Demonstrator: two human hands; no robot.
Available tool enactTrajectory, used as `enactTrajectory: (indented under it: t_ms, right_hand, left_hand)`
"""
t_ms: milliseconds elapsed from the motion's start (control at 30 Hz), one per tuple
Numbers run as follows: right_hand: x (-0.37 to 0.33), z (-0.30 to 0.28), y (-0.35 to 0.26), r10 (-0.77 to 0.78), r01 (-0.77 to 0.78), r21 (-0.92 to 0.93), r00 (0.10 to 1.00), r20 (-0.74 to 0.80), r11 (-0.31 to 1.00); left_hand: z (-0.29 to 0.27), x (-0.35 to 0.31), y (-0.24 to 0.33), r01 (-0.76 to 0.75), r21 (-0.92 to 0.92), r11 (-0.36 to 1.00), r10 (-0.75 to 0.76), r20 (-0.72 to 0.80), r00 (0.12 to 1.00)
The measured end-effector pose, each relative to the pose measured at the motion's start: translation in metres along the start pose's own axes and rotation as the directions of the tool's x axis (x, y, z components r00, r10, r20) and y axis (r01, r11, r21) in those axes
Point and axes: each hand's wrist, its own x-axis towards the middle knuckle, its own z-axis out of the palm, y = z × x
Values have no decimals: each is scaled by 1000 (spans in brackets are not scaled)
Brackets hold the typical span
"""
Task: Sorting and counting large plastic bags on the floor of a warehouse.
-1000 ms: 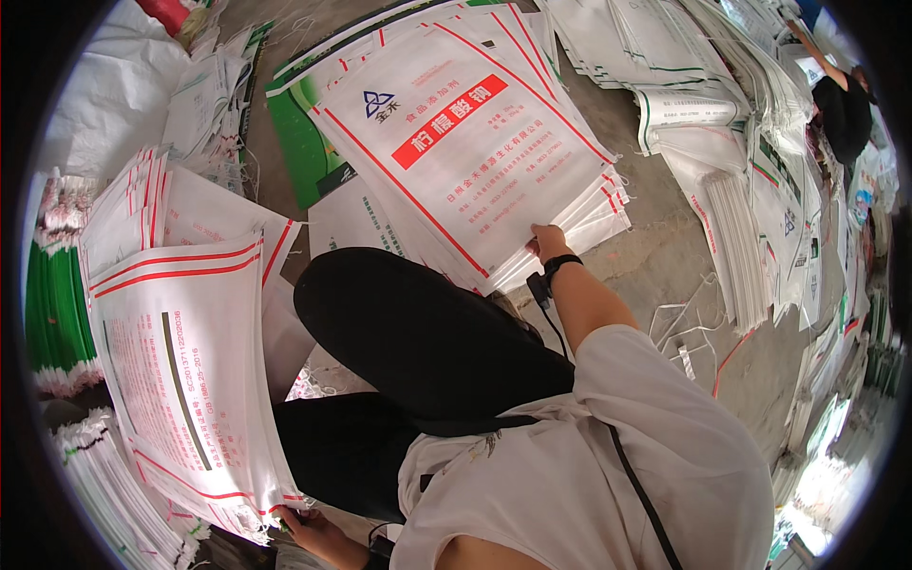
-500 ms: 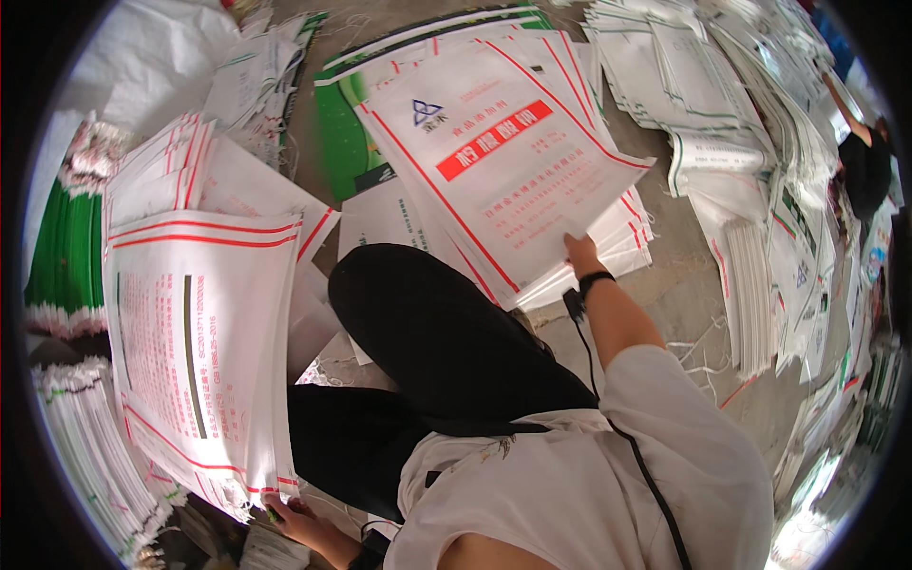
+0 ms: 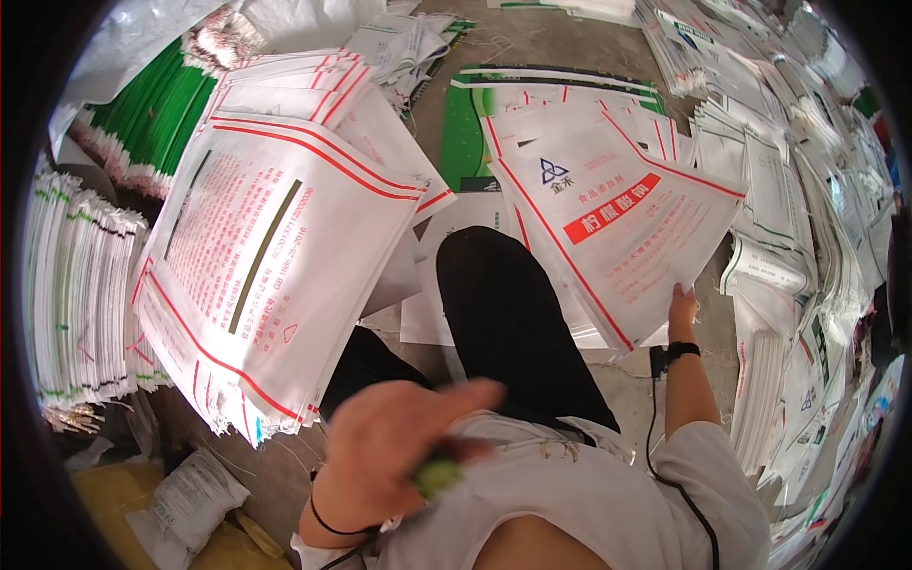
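My right hand (image 3: pixel 682 308) pinches the lower right corner of a flat white printed bag (image 3: pixel 622 242) with red border lines, a red block and a blue logo. That bag is tilted over similar bags on the right of my knee. Raised close in front of my body, my left hand (image 3: pixel 389 446) is smeared by motion. Its fingers curl around a small green object (image 3: pixel 437 475) whose kind I cannot make out. To the left of my legs lies a stack of white bags (image 3: pixel 256 256) with red stripes, apart from the left hand.
Bundles of folded white bags (image 3: pixel 85 285) and green ones (image 3: pixel 157 119) stand at the far left. Many more stacked white bags (image 3: pixel 769 180) line the right side. A green sheet (image 3: pixel 465 123) lies at the back. A crumpled white sack (image 3: pixel 190 499) sits at the lower left.
My left hand has left the lower edge of the left stack and come up in front of my body. The view has turned left. My right hand still grips the bag's corner.
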Motion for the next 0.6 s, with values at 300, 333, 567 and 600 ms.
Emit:
enactTrajectory:
  t_ms: [300,333,567,600]
  right_hand:
    - [15,-73,-83,-369,367,-57,929,-30,929]
    - [11,-80,-100,-402,400,-96,916,4,911]
    - [6,-121,-173,-562,558,-128,827,4,820]
    - [8,-121,-180,-574,566,-157,819,-6,810]
  left_hand:
    - [6,5,52,-628,-97,772,560,-366,744]
    - [4,3,57,-629,-96,771,560,-367,743]
    - [15,-7,82,-519,-100,849,346,-638,688]
    - [12,-8,82,-510,-125,851,338,-614,714]
